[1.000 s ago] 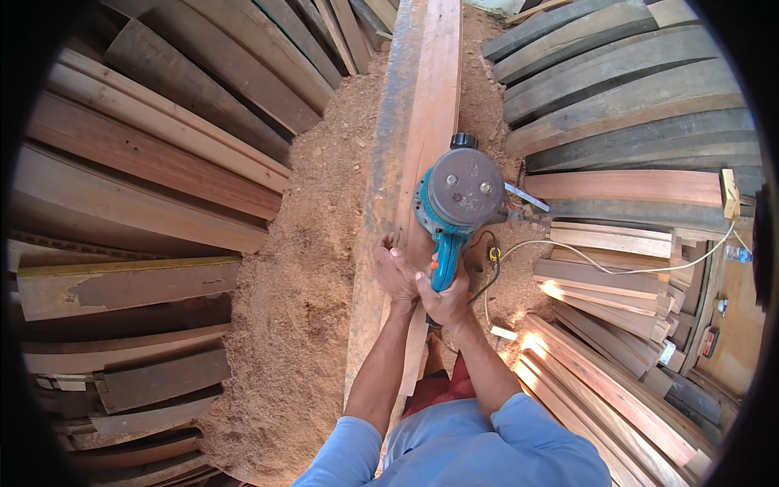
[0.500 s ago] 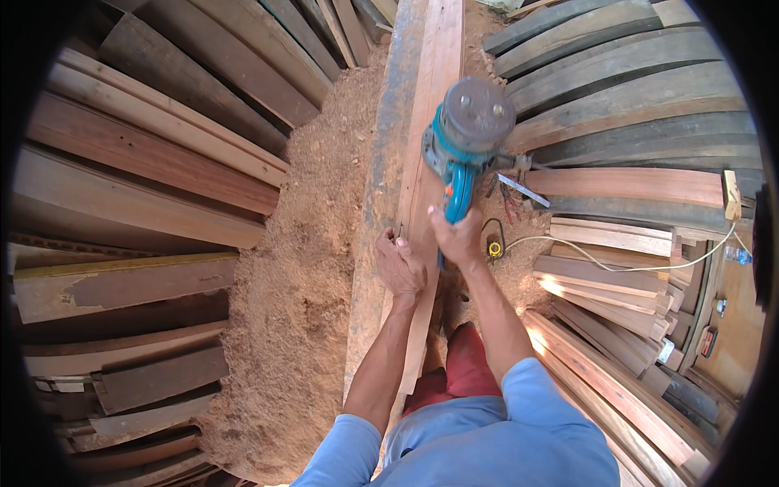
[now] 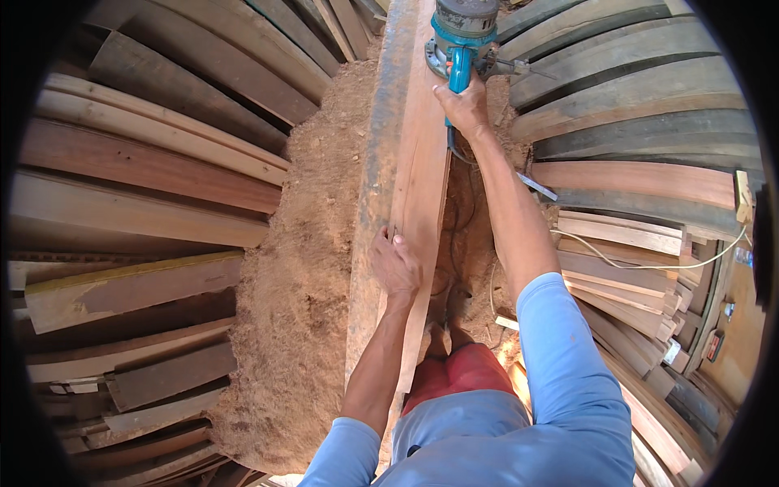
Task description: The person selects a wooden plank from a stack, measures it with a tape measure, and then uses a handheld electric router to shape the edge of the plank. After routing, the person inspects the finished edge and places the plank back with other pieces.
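Note:
My right hand (image 3: 464, 105) grips the teal handle of a power router (image 3: 461, 32), whose metal base and side fitting show near the top of the view, over the far part of a long pinkish plank (image 3: 423, 178). My left hand (image 3: 396, 264) rests on the near part of that plank with its fingers curled at a thin dark line; what they pinch, if anything, is too small to make out. Under the plank lies a weathered board or beam (image 3: 375, 154). The router's dark cord (image 3: 454, 203) hangs down at the plank's right side.
Stacks of boards line the left (image 3: 146, 203) and right (image 3: 617, 122) sides. Sawdust (image 3: 300, 284) covers the ground beside the beam. A pale cable (image 3: 617, 264) runs across the right stacks, and a metal strip (image 3: 537, 187) lies beyond my right arm. My bare feet show below.
My right hand has carried the router forward along the plank, far up the view, with the right arm now stretched out. My left hand has stayed about where it was.

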Demonstrator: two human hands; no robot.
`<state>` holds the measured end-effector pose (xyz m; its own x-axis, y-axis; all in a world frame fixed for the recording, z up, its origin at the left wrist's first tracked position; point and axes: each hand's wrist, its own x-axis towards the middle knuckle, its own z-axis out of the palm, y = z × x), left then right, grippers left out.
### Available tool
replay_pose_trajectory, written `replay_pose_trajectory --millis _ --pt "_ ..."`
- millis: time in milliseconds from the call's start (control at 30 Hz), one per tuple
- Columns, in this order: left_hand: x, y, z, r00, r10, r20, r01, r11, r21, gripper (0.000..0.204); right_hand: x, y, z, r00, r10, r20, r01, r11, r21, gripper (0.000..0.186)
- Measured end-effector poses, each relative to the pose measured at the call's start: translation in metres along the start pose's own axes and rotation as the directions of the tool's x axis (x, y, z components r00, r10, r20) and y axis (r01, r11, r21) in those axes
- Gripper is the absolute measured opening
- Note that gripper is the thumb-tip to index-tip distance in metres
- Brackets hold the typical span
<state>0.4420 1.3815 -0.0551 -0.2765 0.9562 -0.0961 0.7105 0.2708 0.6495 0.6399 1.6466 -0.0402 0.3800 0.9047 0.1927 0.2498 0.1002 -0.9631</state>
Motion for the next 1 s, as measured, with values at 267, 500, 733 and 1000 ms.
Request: replay_pose_trajectory --millis 267,500,733,1000 --pt "-0.001 -0.003 0.000 0.999 -0.031 0.006 0.031 0.999 -0.021 0.061 -0.097 -0.037 -0.018 0.997 -0.067 0.037 0.068 0.997 -0.020 0.050" --pt "-0.002 -0.005 -0.012 0.988 -0.148 0.048 0.153 0.978 -0.143 0.058 -0.269 -0.089 -0.049 0.975 0.139 0.174 -0.146 0.989 0.026 0.052" --pt "-0.085 -0.105 -0.079 0.981 0.054 0.185 -0.029 0.991 -0.133 0.039 -0.445 -0.128 -0.075 0.963 0.210 0.167 -0.219 0.975 0.041 0.044" --pt "-0.176 -0.139 -0.076 0.999 0.016 0.048 -0.026 0.975 0.219 0.030 -0.510 -0.154 -0.068 0.959 0.205 0.194 -0.213 0.977 0.023 0.047"
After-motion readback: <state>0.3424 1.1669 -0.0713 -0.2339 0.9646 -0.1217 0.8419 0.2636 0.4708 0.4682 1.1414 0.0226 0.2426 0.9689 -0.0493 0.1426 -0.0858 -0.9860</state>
